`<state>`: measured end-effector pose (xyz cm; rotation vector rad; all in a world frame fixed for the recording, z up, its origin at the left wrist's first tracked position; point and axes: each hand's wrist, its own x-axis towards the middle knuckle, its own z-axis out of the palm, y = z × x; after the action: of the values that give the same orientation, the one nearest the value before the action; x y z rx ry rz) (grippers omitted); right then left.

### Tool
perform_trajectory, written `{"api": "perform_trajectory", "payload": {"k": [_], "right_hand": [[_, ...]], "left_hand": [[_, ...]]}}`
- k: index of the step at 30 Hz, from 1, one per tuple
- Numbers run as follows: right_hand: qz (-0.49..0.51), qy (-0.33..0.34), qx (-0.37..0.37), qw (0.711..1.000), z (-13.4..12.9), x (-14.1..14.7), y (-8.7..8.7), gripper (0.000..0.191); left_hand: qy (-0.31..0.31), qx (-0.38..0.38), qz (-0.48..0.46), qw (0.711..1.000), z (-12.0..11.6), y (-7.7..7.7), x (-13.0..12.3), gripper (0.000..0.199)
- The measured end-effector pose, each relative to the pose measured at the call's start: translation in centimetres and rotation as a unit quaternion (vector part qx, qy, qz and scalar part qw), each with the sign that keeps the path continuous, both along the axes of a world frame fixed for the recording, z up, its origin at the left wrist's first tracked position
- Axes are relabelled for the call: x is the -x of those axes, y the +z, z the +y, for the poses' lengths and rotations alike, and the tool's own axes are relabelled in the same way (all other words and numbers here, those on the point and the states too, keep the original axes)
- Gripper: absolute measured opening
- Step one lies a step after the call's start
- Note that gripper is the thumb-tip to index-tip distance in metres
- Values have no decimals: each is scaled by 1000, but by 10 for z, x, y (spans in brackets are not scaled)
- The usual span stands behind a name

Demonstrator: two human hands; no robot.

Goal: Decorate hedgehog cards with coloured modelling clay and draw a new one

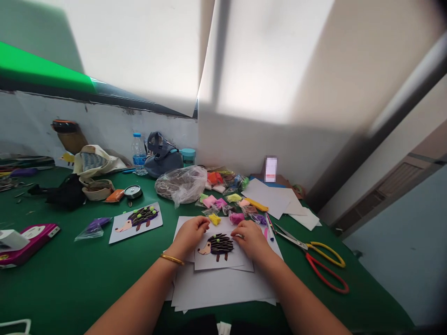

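Note:
A card with a clay hedgehog (220, 245) lies on white paper sheets (223, 291) in front of me. Its back is dark with spines and a few small green dots, its face is peach and its legs are brown. My left hand (188, 236), with a gold bangle (172, 259) at the wrist, is over the card's upper left with its fingers pinched together. On the other side, my right hand (252, 238) has its fingers curled together close to the hedgehog's back. Whatever either hand pinches is too small or hidden to make out.
A finished-looking hedgehog card (138, 221) lies to the left. Clay packets (220, 203) and a plastic bag (182, 184) are beyond the papers. Large scissors (307, 246) lie open at right, near pens (269, 227). A phone (270, 169) leans at the back.

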<state>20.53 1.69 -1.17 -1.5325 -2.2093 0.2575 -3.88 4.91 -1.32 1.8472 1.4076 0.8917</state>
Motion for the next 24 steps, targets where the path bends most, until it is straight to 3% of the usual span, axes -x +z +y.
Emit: {"api": "perform_trajectory", "payload": {"k": [4, 10, 17, 24], "right_hand": [[-26, 31, 11, 999, 10, 1, 3, 11], [-29, 80, -16, 996, 20, -1, -2, 11], [-20, 70, -22, 997, 22, 1, -9, 14], [-11, 64, -18, 998, 20, 3, -9, 15]], "left_hand": [[-17, -7, 63, 998, -3, -1, -1, 26], [-20, -5, 66, 998, -5, 2, -1, 26], [-42, -15, 27, 999, -8, 3, -4, 21], [-53, -17, 65, 996, -10, 5, -6, 23]]}}
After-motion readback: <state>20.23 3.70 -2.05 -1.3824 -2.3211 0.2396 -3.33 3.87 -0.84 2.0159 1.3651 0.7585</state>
